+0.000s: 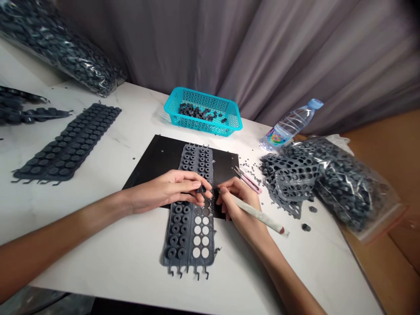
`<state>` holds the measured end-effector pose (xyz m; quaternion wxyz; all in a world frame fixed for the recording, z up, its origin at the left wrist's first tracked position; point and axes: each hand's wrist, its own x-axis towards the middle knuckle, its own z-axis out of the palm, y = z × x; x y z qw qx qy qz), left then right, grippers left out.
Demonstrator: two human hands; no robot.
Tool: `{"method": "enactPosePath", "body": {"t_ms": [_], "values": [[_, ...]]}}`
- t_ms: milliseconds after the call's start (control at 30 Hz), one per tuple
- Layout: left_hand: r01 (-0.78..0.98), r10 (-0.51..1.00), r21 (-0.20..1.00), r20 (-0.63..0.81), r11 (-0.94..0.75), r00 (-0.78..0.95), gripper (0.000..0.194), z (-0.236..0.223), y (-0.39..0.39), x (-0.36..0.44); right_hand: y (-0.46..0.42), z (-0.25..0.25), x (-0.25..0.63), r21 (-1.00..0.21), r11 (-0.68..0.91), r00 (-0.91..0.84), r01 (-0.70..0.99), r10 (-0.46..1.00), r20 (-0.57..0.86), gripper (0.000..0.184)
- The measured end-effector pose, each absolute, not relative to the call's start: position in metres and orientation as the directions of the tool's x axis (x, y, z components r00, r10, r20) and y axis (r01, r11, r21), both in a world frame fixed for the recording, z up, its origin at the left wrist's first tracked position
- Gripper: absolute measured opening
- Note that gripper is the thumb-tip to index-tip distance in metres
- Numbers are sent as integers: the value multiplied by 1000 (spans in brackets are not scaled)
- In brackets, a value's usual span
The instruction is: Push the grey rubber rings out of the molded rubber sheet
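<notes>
My left hand point(173, 188) pinches a small black rubber piece point(201, 189) between thumb and fingers. It hovers over a dark grey moulded rubber sheet point(192, 218) with rows of round ring-topped parts. Several holes at the sheet's near right are vacant, with white table showing through. My right hand point(239, 199) is closed around a pen-like tool with a pale wrapped handle point(259, 214); its tip points at the rubber piece, and I cannot make out the tip's shape. Under the sheet's far part lies a black mat point(147, 162).
A turquoise basket point(203, 129) holds loose black pieces. Pink-handled tweezers point(247, 180) lie right of the mat, near punched-out sheets point(292, 179), a plastic bottle point(288, 124) and a filled bag point(354, 192). Another rubber sheet point(68, 144) and a large bag point(65, 48) are at left.
</notes>
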<state>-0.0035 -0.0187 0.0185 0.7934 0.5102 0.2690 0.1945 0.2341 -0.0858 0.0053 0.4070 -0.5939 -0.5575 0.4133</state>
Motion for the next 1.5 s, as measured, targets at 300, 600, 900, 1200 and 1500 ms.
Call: {"method": "enactPosePath", "body": {"t_ms": [300,600,900,1200,1500], "values": [[-6,565,920,-235,391,791,26,21,-26,-2,-86,4,235,-932,-39,21,361,999,-34,14],[229,744,743,490,-629,455,22,72,128,29,-86,7,234,-927,-31,23,373,999,-25,20],[473,689,500,528,-725,497,14,49,206,41,-84,3,240,-907,-1,26,422,1000,10,25],[267,539,554,413,-789,734,20,27,35,27,-79,-3,237,-955,9,-13,296,1000,5,12],[314,587,606,324,-731,742,21,-11,-6,10,-82,-1,238,-981,-90,-71,169,992,-104,6]]}}
